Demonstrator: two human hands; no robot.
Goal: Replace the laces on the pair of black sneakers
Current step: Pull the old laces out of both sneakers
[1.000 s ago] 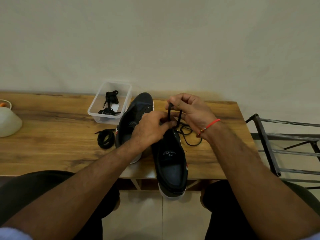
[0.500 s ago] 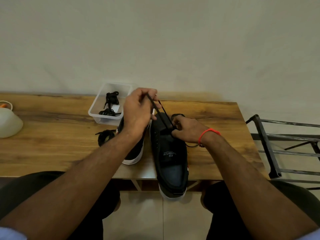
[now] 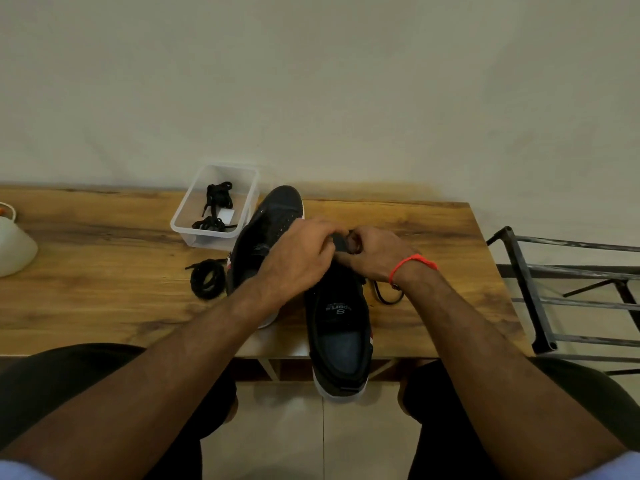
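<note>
**Both hands meet over the front of the nearer black sneaker**

Far to the left of the grip, at the table's edge, sits a pale rounded plastic vessel [image 3: 14,245] on the brown wood-grain table [image 3: 104,271]. Closer in, left of the hands and toward the wall, a clear rectangular plastic tub [image 3: 216,202] holds two bundles of black laces [image 3: 216,207] and a small white tag. Just in front of the tub, a coiled black lace [image 3: 207,278] lies on the wood, touching the side of the farther black sneaker with a white sole [image 3: 273,220], whose toe points at the wall and whose middle is hidden behind the left hand.

At the grip itself, the left hand [image 3: 298,258] and the right hand [image 3: 372,254] come together with fingers curled, pinching something dark, a piece of the shoe or its lace, between them; which of the two cannot be told. Directly under them lies the nearer black sneaker with a printed insole [image 3: 341,327], its heel hanging past the table's near edge.

Just right of the grip, a red thread bracelet [image 3: 412,263] circles the right wrist, and a loose black lace loop [image 3: 388,294] trails on the table below it. Well to the right stands a dark metal rack [image 3: 540,292].
</note>
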